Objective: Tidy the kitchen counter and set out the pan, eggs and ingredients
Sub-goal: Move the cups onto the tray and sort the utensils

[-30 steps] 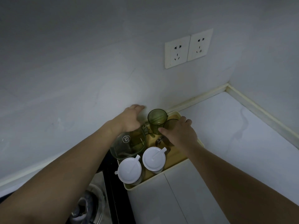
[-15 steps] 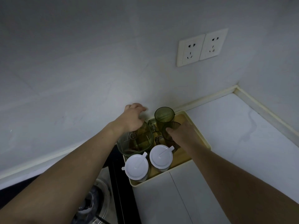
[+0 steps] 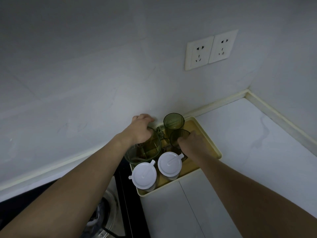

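**Both hands at the tray by the back wall**

A cream tray (image 3: pixel 217 152) sat on the white surface (image 3: pixel 257 143), pushed against the surface's back edge where it met the wall, with its left side beside a black stove (image 3: pixel 123 194). The left hand (image 3: pixel 139 129) lay over the far rim of a clear glass jug (image 3: pixel 145 151) in the tray's back left corner, its fingers curled down on the rim; whether they truly pinched the glass could not be told. The right hand (image 3: pixel 193 142) was curled against the nearer of two green cups (image 3: pixel 178 137), with the thumb at its rim; the hold itself was hidden behind the hand. The taller green cup (image 3: pixel 173 124) stood upright just behind it, at the tray's back edge. Two jars with white lids, the left jar (image 3: pixel 144 176) and the right jar (image 3: pixel 169 164), stood side by side along the tray's front edge. Two wall sockets (image 3: pixel 211 48) were set in the wall above.
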`<action>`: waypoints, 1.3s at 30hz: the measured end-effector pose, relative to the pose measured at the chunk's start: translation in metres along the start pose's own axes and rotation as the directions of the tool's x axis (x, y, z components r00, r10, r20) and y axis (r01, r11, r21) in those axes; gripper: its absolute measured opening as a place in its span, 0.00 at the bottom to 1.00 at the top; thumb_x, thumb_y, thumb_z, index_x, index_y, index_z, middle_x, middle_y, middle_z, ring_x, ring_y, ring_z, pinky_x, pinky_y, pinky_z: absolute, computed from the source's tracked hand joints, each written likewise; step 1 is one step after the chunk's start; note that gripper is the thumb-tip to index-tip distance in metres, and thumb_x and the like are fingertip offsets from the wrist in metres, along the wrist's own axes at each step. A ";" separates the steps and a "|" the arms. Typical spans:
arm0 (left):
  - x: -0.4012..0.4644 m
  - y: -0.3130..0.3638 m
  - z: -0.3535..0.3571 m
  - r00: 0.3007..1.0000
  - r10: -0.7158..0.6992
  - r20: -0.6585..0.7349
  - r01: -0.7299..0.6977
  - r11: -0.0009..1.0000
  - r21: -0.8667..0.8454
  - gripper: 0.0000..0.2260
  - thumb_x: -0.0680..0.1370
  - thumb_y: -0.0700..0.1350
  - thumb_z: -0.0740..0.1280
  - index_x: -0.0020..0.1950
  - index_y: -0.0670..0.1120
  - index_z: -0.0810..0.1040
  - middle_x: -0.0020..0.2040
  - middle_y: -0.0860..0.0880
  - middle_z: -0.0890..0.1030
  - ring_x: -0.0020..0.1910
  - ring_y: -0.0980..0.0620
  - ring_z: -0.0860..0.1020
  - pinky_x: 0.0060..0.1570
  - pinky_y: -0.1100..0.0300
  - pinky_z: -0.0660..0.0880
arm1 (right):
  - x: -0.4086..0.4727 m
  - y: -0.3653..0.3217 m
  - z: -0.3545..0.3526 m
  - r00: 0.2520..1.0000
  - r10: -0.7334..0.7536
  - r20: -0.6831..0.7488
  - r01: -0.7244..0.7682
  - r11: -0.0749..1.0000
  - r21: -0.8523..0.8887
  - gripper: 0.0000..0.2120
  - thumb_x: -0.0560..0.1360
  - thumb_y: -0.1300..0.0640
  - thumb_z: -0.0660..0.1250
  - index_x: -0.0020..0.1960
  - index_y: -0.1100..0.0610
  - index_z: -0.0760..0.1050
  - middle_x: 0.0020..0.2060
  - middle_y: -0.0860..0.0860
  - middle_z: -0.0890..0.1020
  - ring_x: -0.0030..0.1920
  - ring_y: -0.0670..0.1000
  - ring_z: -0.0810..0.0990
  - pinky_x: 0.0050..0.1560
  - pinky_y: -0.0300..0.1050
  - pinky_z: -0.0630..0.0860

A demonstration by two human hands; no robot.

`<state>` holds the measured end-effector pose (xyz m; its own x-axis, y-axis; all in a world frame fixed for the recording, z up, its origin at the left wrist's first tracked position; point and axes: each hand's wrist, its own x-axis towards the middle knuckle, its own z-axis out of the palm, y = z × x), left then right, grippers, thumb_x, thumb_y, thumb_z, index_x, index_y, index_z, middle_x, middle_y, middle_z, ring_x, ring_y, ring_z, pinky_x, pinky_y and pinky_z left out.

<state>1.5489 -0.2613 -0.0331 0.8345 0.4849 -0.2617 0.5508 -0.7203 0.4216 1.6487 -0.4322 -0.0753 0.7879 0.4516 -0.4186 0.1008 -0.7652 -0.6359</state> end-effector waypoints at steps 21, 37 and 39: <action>-0.113 0.012 -0.021 0.964 0.104 -0.243 -0.090 0.994 0.067 0.22 0.82 0.50 0.58 0.75 0.45 0.63 0.74 0.46 0.64 0.72 0.46 0.63 0.70 0.55 0.61 | -0.106 -0.017 -0.031 0.917 -0.353 -0.185 0.296 0.915 -0.275 0.22 0.76 0.51 0.59 0.66 0.61 0.64 0.60 0.57 0.72 0.60 0.56 0.71 0.62 0.54 0.71; -0.297 -0.064 -0.036 0.915 -0.002 -0.404 0.037 0.996 0.080 0.24 0.83 0.50 0.55 0.77 0.43 0.58 0.76 0.45 0.61 0.75 0.48 0.57 0.72 0.61 0.53 | -0.243 -0.055 0.039 0.699 -0.715 -0.003 0.655 0.642 -0.399 0.26 0.77 0.51 0.61 0.71 0.63 0.64 0.69 0.59 0.69 0.69 0.57 0.66 0.71 0.50 0.63; -0.326 -0.070 -0.039 0.899 -0.048 -0.434 0.093 0.992 0.082 0.24 0.83 0.50 0.55 0.77 0.43 0.59 0.77 0.45 0.61 0.75 0.48 0.57 0.72 0.62 0.52 | -0.261 -0.062 0.050 0.669 -0.742 0.038 0.698 0.610 -0.376 0.26 0.77 0.51 0.62 0.71 0.63 0.64 0.68 0.59 0.69 0.68 0.58 0.67 0.70 0.50 0.63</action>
<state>1.2377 -0.3490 0.0566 0.7171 0.6863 0.1215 0.6253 -0.7105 0.3227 1.4066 -0.4794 0.0414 0.4293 0.8875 0.1674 0.8396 -0.3239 -0.4360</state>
